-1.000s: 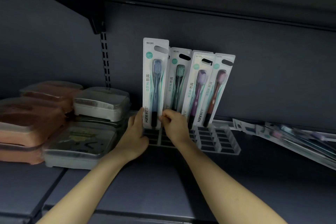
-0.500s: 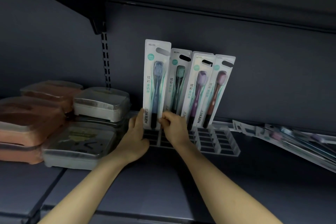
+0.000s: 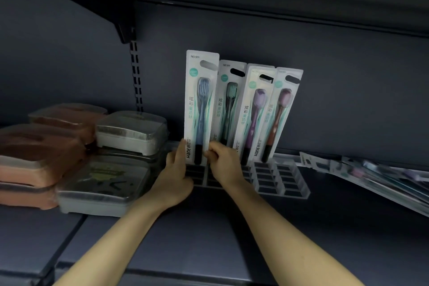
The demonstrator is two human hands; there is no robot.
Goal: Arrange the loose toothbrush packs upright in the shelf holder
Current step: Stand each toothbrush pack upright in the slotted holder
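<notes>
At holder's left end (image 3: 282, 183): blue pack (image 3: 200, 109) upright, slightly higher than a second ago; left hand (image 3: 173, 177) steadies edge, right hand (image 3: 222, 162) pinches base. Seating unfinished; loose packs (image 3: 376, 176) wait right.

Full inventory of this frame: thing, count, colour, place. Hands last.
blue toothbrush pack: 1, blue brush, upright, leftmost, held
other upright packs: 3, green, purple, brown-red brushes, leaning right in the holder
shelf holder: 1, clear with dark slots, shelf centre
loose packs: several, count unclear, lying flat at right
lidded boxes: about five, grey and pink, stacked at left
left hand: fingers along the blue pack's left edge
right hand: pinches its right edge
</notes>
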